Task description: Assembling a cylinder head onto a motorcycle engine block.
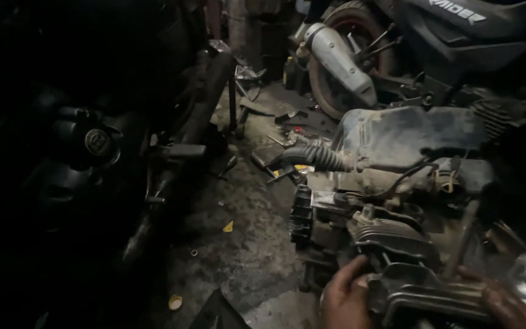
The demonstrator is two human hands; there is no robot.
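far left: dark motorcycle engine case point(95, 143) with round emblem cover, mostly in shadow; footpeg point(181, 150) sticks out beside it
floor: stained concrete floor point(245, 244); small yellow scrap point(228, 226) and a bottle cap point(175, 301) lie loose on it, well apart
centre back: scattered tools point(287, 122) on the floor near the rear wheel point(342, 61); silver exhaust muffler point(339, 58) lies across the wheel
centre: ribbed black hose point(315, 156) runs into the air-box point(409, 137) atop a stripped scooter engine point(366, 207)
left hand: left hand point(345, 298) at bottom, fingers curled around the finned cylinder head point(421, 292), thumb up on its edge; a holding grip, likely to steady the part
right hand: right hand point(500, 301) lies on the same head's far side, fingers spread over the fins; whether it clamps or merely rests, cannot tell
cylinder head: bottom right, between both hands, seated at the engine's near end
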